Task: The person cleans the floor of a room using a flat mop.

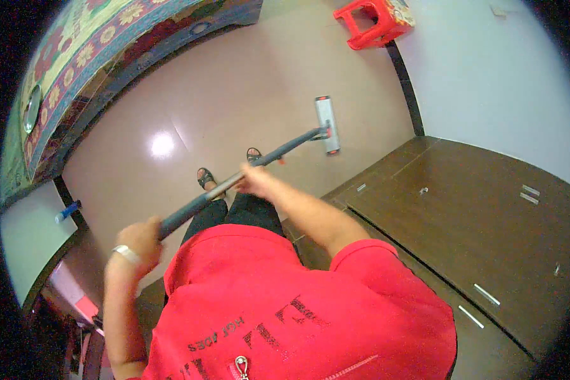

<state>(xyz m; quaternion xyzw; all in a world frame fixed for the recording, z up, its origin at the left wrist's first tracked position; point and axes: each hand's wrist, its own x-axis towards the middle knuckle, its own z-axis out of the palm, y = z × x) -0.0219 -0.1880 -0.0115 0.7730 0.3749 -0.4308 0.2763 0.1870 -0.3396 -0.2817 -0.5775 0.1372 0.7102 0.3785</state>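
A flat mop (289, 146) with a long grey handle slants across in front of my body. My left hand (140, 242), with a pale band at the wrist, is wrapped round the upper end of the handle. Farther down the shaft, my right hand (258, 182) is closed round it, slightly blurred. The mop's flat rectangular head (327, 120), light grey with red ends, lies on the shiny tiled floor (221, 95) ahead and to the right. Whatever pad is beneath the head is hidden.
A bed with a patterned cover (85, 54) fills the far left, a round metal plate (33, 109) on it. A red plastic stool (375, 24) stands by the right wall (487, 82). Brown cabinets (468, 209) run along the right. A blue-and-white bottle (68, 212) is at left.
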